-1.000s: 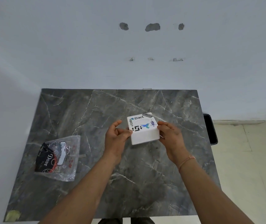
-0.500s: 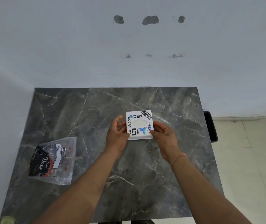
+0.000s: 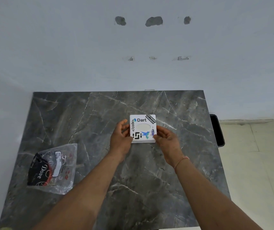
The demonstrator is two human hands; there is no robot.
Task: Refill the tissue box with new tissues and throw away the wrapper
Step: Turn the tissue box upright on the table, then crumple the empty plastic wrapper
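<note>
A small white square tissue box (image 3: 142, 128) with stickers and an oval opening in its top sits flat on the dark marble table (image 3: 99, 113). White tissue shows through the opening. My left hand (image 3: 120, 138) grips the box's left side. My right hand (image 3: 167, 141) grips its right side and lower right corner. A clear plastic wrapper (image 3: 52, 168) with black and red "Dove" print lies on the table's left part, apart from both hands.
The table stands against a pale wall with several patched holes. A black bin (image 3: 216, 130) stands on the floor by the table's right edge. Pale floor tiles (image 3: 255, 163) lie to the right.
The box was tilted in my hands a second ago; it now lies flat on the table with its top facing up, both hands still at its sides. The view shifted slightly.
</note>
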